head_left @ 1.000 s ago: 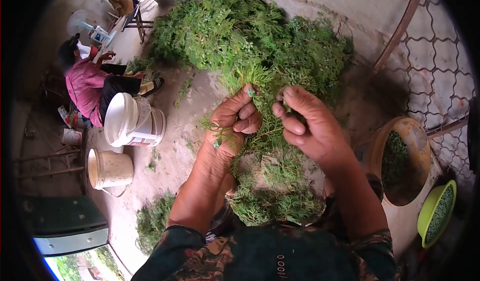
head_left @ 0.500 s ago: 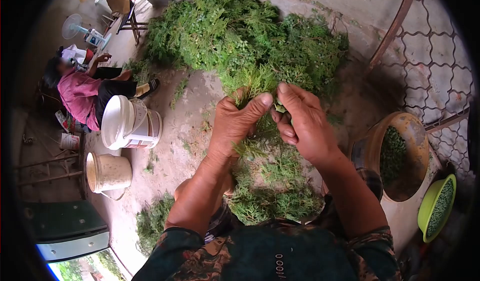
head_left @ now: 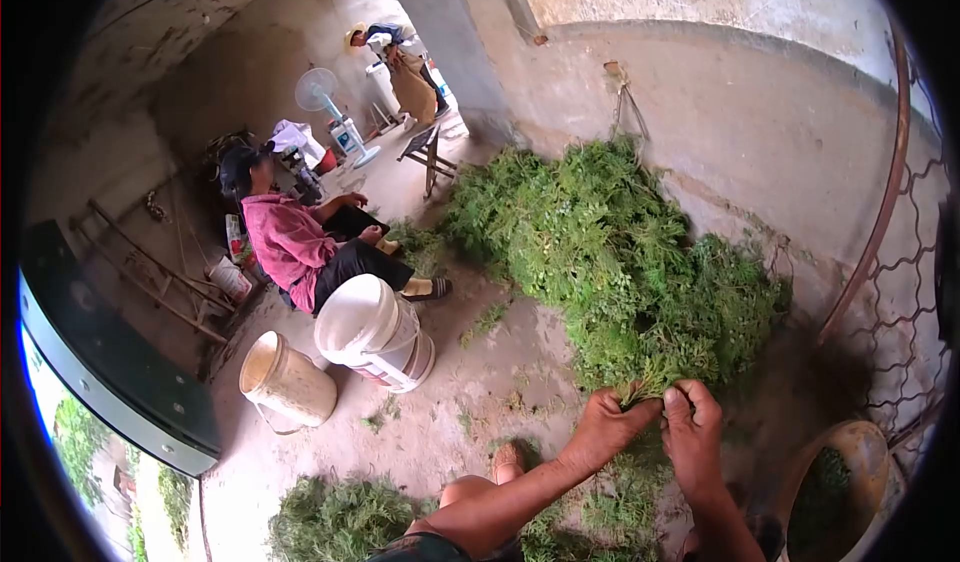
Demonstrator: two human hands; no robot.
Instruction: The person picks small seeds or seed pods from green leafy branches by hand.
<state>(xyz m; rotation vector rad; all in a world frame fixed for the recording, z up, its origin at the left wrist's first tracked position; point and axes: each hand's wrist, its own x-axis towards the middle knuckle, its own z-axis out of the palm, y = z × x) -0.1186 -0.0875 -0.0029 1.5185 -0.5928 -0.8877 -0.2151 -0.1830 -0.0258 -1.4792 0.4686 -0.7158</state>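
My left hand (head_left: 608, 427) is closed around a green sprig (head_left: 640, 386), its thumb pointing right. Right beside it, my right hand (head_left: 692, 424) is closed too, thumb and fingers pinched near the sprig's end; what lies between them is too small to make out. Both hands are over the lower edge of a large heap of green branches (head_left: 620, 252). More cut greenery (head_left: 622, 507) lies on the floor below my hands, partly hidden by my forearms.
A white bucket (head_left: 345, 322) and a beige bucket (head_left: 300, 390) stand at left, near a seated person in pink (head_left: 285, 237). Another person (head_left: 405, 62) bends at the doorway. A container (head_left: 865, 462) with green pieces stands lower right. Greenery (head_left: 335, 517) lies lower left.
The view has swung up and left, so my hands appear lower and further right. Both remain close together at the sprig. The person at the doorway shows more fully.
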